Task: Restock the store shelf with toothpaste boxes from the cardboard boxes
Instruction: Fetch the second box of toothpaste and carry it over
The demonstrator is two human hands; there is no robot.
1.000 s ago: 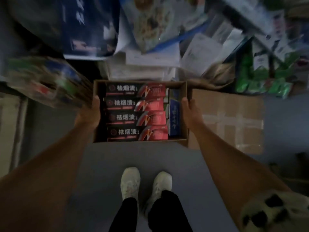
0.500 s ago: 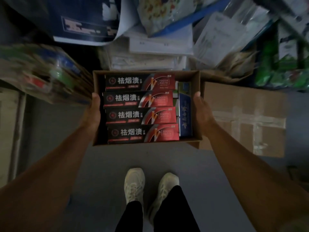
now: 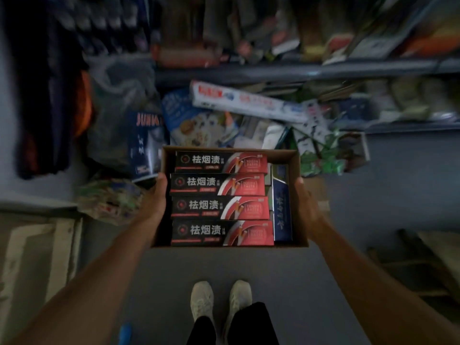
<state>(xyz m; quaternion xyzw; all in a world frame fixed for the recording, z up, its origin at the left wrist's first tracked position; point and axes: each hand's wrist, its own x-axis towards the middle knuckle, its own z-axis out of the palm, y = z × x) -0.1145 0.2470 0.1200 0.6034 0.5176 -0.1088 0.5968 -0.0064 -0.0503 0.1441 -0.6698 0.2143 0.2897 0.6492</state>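
Note:
I carry an open cardboard box (image 3: 297, 168) in front of me, above the floor. My left hand (image 3: 155, 200) grips its left wall and my right hand (image 3: 307, 205) grips its right wall. Inside lie several black-and-red toothpaste boxes (image 3: 219, 207) stacked flat in a column, with a blue toothpaste box (image 3: 282, 210) on edge along their right side. The fingers under the box are hidden.
A grey store shelf (image 3: 273, 72) runs across ahead, crowded with blurred goods. Below it lies a heap of packets, a long white box (image 3: 249, 102) and a dark bag (image 3: 119, 115). Cardboard (image 3: 37, 252) stands at left. My feet (image 3: 220, 302) stand on grey floor.
The cardboard box has risen with both hands still gripping it. My view has tilted up, so the shelf now shows and the taped carton on the right has dropped out of sight.

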